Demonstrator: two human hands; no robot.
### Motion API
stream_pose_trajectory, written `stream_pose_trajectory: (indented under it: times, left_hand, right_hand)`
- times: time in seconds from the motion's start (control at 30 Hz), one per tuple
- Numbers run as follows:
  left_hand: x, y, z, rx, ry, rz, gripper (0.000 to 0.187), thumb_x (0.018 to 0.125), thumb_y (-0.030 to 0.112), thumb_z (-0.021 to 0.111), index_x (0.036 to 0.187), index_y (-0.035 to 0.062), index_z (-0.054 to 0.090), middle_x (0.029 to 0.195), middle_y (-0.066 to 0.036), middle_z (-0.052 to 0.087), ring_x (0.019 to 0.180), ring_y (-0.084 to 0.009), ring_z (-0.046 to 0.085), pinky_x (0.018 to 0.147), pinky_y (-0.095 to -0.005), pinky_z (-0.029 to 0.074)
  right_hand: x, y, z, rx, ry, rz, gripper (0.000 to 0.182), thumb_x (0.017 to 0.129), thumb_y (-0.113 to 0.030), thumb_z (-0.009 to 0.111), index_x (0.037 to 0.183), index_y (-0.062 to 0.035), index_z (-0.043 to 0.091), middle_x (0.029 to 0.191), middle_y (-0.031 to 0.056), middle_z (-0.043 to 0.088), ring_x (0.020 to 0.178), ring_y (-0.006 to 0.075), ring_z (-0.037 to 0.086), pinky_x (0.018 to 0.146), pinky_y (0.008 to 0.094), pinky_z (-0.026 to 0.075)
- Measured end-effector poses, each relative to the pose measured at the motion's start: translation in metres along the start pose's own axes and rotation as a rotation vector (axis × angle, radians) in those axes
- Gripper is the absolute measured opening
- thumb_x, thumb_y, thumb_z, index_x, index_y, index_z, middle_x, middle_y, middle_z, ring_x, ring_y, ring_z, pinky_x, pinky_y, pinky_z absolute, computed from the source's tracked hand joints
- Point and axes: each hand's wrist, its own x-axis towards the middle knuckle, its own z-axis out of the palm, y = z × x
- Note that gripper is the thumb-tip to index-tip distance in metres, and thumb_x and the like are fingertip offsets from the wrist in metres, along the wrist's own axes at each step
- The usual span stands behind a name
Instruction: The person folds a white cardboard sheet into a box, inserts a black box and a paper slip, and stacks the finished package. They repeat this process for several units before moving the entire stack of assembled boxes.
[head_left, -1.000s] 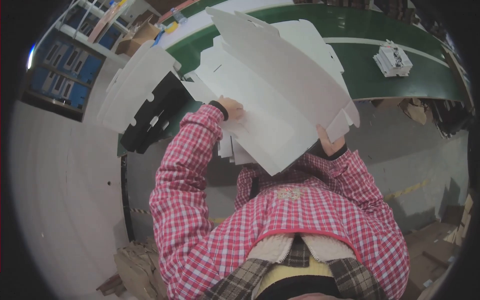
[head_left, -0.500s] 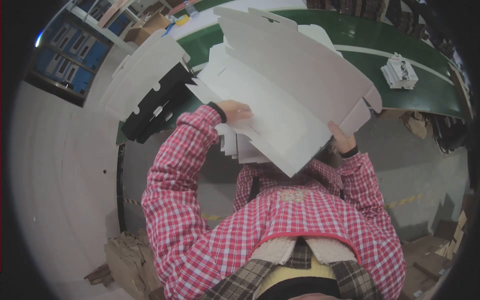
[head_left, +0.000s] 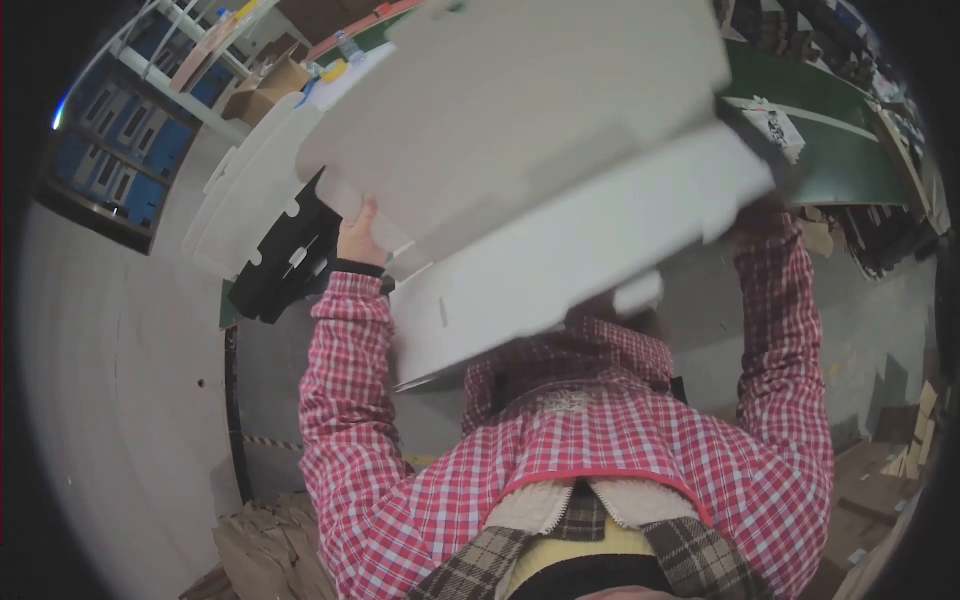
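Note:
A large unfolded white cardboard box [head_left: 560, 240] is raised in front of me, its broad panel tilted up and a creased lower panel towards me. At its left edge my left hand [head_left: 362, 238] is closed on the cardboard, thumb pointing up. My right hand [head_left: 762, 215] is at the box's right end, dark and blurred, with its fingers hidden. A black box with a white open lid [head_left: 295, 245] stands just left of my left hand.
Behind the cardboard runs a green table [head_left: 850, 165] bearing a small white stack [head_left: 775, 130] at right. A brown carton [head_left: 265, 90], a yellow tape roll [head_left: 333, 71] and a plastic bottle [head_left: 350, 48] are at the back left. Brown paper [head_left: 265, 545] lies on the floor.
The white box has turned and risen, now covering much of the table. My left hand has shifted left to its edge; my right hand has moved up and right.

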Motion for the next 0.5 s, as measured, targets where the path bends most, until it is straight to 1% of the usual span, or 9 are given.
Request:
stream_pose_trajectory:
  times: [0.07, 0.13, 0.17, 0.2, 0.27, 0.3, 0.37, 0.47, 0.5]
  left_hand:
    - [0.018, -0.051, 0.056, -0.516, 0.032, -0.262, 0.071, 0.076, -0.009, 0.05, 0.133, 0.03, 0.033, 0.081, 0.004, 0.02, 0.059, -0.0116, 0.026, 0.072, -0.0153, 0.034]
    - [-0.022, 0.033, 0.057, -0.203, 0.035, -0.25, 0.048, 0.084, 0.016, 0.047, 0.13, 0.0268, 0.037, 0.089, -0.008, 0.034, 0.076, -0.0238, 0.042, 0.083, -0.0224, 0.036]
    - [-0.043, 0.072, 0.052, 0.01, 0.058, -0.236, 0.04, 0.09, 0.033, 0.044, 0.129, 0.0246, 0.04, 0.094, -0.015, 0.044, 0.087, -0.0319, 0.053, 0.089, -0.0271, 0.038]
    - [-0.06, 0.091, 0.059, -0.062, 0.092, -0.29, 0.041, 0.087, 0.036, 0.048, 0.125, 0.0198, 0.043, 0.096, -0.014, 0.047, 0.088, -0.0305, 0.053, 0.088, -0.0273, 0.039]
    - [-0.101, 0.126, 0.068, -0.346, 0.262, -0.518, 0.056, 0.076, 0.046, 0.06, 0.109, 0.0006, 0.057, 0.106, -0.009, 0.06, 0.092, -0.0253, 0.057, 0.082, -0.0283, 0.042]
    - [-0.101, 0.124, 0.06, -0.427, 0.111, -0.419, 0.052, 0.077, 0.04, 0.06, 0.111, 0.0017, 0.055, 0.107, -0.009, 0.059, 0.094, -0.0256, 0.056, 0.084, -0.0303, 0.041]
    - [-0.098, 0.119, 0.036, -0.717, -0.446, 0.009, 0.043, 0.078, 0.014, 0.059, 0.119, 0.0059, 0.047, 0.112, -0.01, 0.054, 0.103, -0.0268, 0.05, 0.092, -0.0381, 0.037]
    - [-0.087, 0.109, 0.024, -0.532, -0.701, -0.168, 0.06, 0.074, 0.028, 0.064, 0.124, 0.0059, 0.039, 0.12, -0.014, 0.049, 0.109, -0.0325, 0.046, 0.095, -0.04, 0.038]
    - [-0.084, 0.106, 0.035, -0.407, -0.693, -0.125, 0.059, 0.075, 0.028, 0.064, 0.124, 0.0063, 0.04, 0.12, -0.014, 0.049, 0.109, -0.032, 0.045, 0.095, -0.0392, 0.037]
  right_hand:
    - [0.037, -0.023, -0.055, -0.201, 0.468, -0.251, 0.025, 0.076, -0.018, 0.064, 0.099, -0.0083, 0.059, 0.098, 0.0122, 0.058, 0.092, 0.0288, 0.055, 0.078, 0.041, 0.046]
    - [-0.002, 0.016, -0.056, -0.801, 0.495, -0.375, 0.026, 0.081, -0.02, 0.056, 0.105, -0.0105, 0.058, 0.105, 0.0091, 0.057, 0.096, 0.022, 0.054, 0.083, 0.0333, 0.044]
    - [-0.015, 0.038, -0.053, -1.204, 0.47, -0.431, 0.027, 0.085, -0.022, 0.051, 0.109, -0.0119, 0.057, 0.109, 0.007, 0.056, 0.099, 0.0175, 0.054, 0.086, 0.0282, 0.043]
    - [-0.029, 0.066, -0.058, -1.277, 0.4, -0.435, 0.031, 0.085, -0.024, 0.049, 0.113, -0.0104, 0.053, 0.112, 0.0086, 0.054, 0.102, 0.0192, 0.052, 0.088, 0.0297, 0.042]
    - [-0.062, 0.124, -0.064, -1.547, 0.063, -0.454, 0.05, 0.089, -0.032, 0.04, 0.129, -0.0043, 0.036, 0.124, 0.0151, 0.047, 0.114, 0.026, 0.046, 0.096, 0.0357, 0.037]
    - [-0.066, 0.128, -0.063, -1.544, 0.049, -0.406, 0.049, 0.087, -0.027, 0.039, 0.131, -0.0046, 0.033, 0.124, 0.016, 0.046, 0.113, 0.0277, 0.046, 0.096, 0.036, 0.037]
    - [-0.068, 0.136, -0.056, -1.515, -0.042, -0.244, 0.055, 0.081, -0.009, 0.036, 0.135, -0.0061, 0.024, 0.126, 0.0195, 0.043, 0.111, 0.0346, 0.047, 0.096, 0.037, 0.036]
    - [-0.046, 0.123, -0.055, -1.56, -0.258, -0.175, 0.053, 0.086, -0.021, 0.046, 0.133, -0.0075, 0.026, 0.127, 0.0176, 0.042, 0.111, 0.0347, 0.047, 0.096, 0.0397, 0.037]
    - [-0.042, 0.116, -0.053, -1.565, -0.283, -0.127, 0.056, 0.084, -0.023, 0.048, 0.133, -0.0074, 0.026, 0.127, 0.018, 0.042, 0.11, 0.035, 0.047, 0.096, 0.0405, 0.037]
